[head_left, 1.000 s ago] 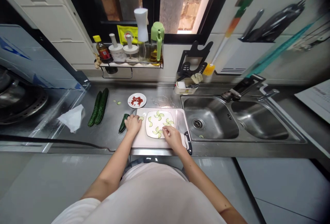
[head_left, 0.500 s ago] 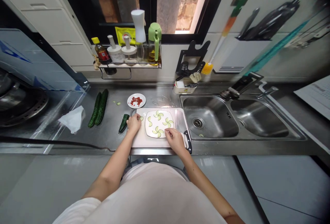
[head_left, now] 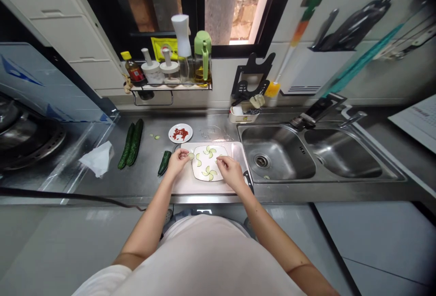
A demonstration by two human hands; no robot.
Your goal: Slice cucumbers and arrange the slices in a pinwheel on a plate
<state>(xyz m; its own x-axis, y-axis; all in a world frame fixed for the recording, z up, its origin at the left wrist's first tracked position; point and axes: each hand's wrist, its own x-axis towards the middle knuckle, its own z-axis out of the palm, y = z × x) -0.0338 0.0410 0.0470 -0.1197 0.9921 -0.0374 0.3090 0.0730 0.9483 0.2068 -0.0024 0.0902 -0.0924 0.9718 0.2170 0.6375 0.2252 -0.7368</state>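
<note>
A thin cucumber slice is pinched in the fingertips of my left hand, at the left rim of a white square plate. Cucumber slices are laid on that plate in pinwheel patterns. My right hand reaches over the plate's right side with thumb and fingers together; whatever they hold is too small to make out, and the hand covers part of a pinwheel. Beneath the plate lies a pale cutting board. A knife rests at its right edge, partly hidden. Left of the board is a cut cucumber piece.
Two whole cucumbers and a white crumpled cloth or paper lie to the left. A small dish of red bits stands behind the board. The double sink is on the right, a condiment rack on the wall.
My left hand has moved right from the board to the plate's edge, now with a cucumber slice in its fingertips. My right hand has moved slightly up and left over the plate.
</note>
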